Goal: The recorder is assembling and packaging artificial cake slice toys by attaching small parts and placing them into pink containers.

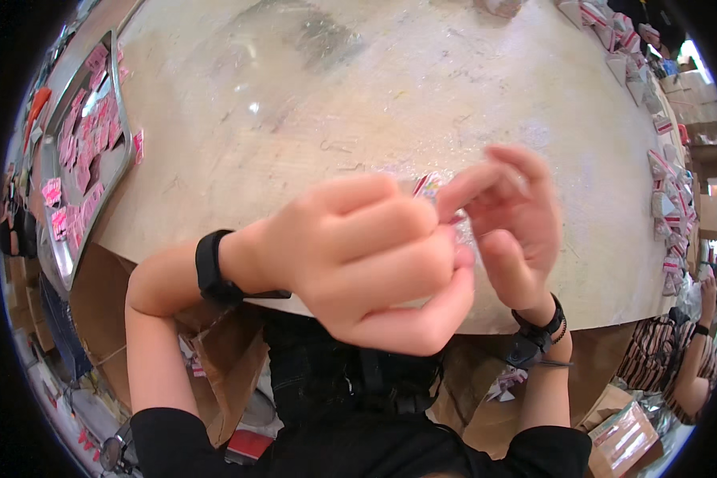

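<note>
Over the table, in front of my body, my left hand (pixel 374 259) is closed with its knuckles up. Between my hands a small clear plastic packet (pixel 429 185) with a red, white and coloured printed top shows in part. My left fingers are curled round its lower side and hide much of it. My right hand (pixel 514 219) is beside it, fingers bent and apart from the thumb. One right fingertip is close to the packet; whether it touches is blurred by motion.
A metal tray (pixel 123 163) with several pink printed cards stands at the left. Along the right table edge lie many small packets (pixel 669 211) in a heap. Cardboard boxes (pixel 223 370) are below the near edge. Another person's arm (pixel 697 366) is at the far right.
</note>
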A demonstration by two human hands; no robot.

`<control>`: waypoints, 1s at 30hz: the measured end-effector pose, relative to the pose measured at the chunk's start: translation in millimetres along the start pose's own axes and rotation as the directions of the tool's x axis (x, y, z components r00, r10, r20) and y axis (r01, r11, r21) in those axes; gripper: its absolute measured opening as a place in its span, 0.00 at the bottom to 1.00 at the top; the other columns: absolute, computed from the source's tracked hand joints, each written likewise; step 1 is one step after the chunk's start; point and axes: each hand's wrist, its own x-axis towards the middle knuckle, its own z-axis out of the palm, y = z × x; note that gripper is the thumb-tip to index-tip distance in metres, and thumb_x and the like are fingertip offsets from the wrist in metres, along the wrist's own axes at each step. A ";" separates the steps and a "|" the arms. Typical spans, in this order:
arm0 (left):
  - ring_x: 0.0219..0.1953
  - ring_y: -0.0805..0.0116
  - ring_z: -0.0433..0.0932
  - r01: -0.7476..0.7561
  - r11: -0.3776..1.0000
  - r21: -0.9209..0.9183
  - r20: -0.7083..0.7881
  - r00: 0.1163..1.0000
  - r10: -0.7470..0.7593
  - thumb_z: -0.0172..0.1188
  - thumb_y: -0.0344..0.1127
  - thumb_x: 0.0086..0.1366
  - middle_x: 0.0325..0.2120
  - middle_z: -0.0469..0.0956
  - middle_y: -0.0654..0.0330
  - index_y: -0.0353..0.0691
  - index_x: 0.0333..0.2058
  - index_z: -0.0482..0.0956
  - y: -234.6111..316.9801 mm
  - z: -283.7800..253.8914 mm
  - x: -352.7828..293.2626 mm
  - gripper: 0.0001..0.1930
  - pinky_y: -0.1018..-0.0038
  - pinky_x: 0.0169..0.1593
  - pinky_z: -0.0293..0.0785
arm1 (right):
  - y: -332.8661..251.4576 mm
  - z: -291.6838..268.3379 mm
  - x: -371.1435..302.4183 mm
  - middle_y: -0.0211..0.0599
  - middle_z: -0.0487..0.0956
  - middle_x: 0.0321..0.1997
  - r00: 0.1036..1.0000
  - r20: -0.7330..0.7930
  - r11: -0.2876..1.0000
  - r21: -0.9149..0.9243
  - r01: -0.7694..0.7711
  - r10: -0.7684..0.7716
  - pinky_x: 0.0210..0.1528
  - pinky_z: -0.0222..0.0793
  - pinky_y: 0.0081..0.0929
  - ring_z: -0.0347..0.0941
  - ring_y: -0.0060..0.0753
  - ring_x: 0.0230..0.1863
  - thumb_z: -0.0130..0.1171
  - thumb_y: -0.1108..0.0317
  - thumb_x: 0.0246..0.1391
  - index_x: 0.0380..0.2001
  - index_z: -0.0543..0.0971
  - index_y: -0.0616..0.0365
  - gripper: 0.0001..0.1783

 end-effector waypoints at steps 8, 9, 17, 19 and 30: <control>0.27 0.75 0.72 0.044 0.999 0.018 0.060 0.997 -0.045 0.63 0.28 0.54 0.31 0.74 0.66 0.48 0.37 0.74 8.6 -9.1 -7.3 0.13 0.82 0.25 0.63 | 0.8 -6.5 -8.9 0.34 0.75 0.34 0.983 0.182 0.869 -0.487 0.090 0.000 0.36 0.64 0.28 0.68 0.32 0.32 0.56 0.75 0.57 0.36 0.75 0.59 0.04; 0.28 0.72 0.72 0.118 0.993 0.004 0.100 0.988 -0.117 0.66 0.29 0.53 0.33 0.76 0.65 0.47 0.39 0.74 8.1 -10.2 -6.2 0.15 0.81 0.25 0.65 | -0.4 -6.5 -6.6 0.33 0.74 0.32 0.965 0.254 0.764 -0.608 0.214 -0.068 0.35 0.61 0.30 0.65 0.36 0.30 0.57 0.75 0.54 0.35 0.75 0.58 0.05; 0.41 0.66 0.73 0.043 0.993 0.108 0.222 0.973 -0.066 0.67 0.37 0.55 0.43 0.75 0.64 0.46 0.46 0.75 -3.4 -7.7 -6.9 0.19 0.76 0.33 0.73 | -6.2 -10.0 -8.3 0.32 0.70 0.28 0.913 0.407 0.526 -0.774 0.353 -0.016 0.32 0.54 0.32 0.63 0.37 0.29 0.58 0.77 0.40 0.30 0.72 0.55 0.10; 0.41 0.66 0.73 0.011 0.995 0.100 0.252 0.967 -0.036 0.67 0.37 0.56 0.42 0.75 0.64 0.46 0.46 0.75 -3.7 -9.6 -7.2 0.19 0.76 0.33 0.73 | -3.7 -11.0 -10.3 0.33 0.70 0.28 0.918 0.396 0.561 -0.760 0.327 0.000 0.32 0.53 0.32 0.63 0.38 0.29 0.58 0.77 0.41 0.30 0.72 0.55 0.10; 0.37 0.65 0.76 0.094 0.995 -0.039 0.307 0.949 -0.078 0.67 0.37 0.54 0.35 0.78 0.61 0.37 0.41 0.76 -9.5 -17.9 -9.3 0.17 0.75 0.32 0.74 | -2.1 -10.5 -9.8 0.35 0.68 0.26 0.957 0.286 0.724 -0.668 0.171 0.038 0.34 0.54 0.32 0.63 0.40 0.28 0.55 0.75 0.51 0.32 0.72 0.55 0.05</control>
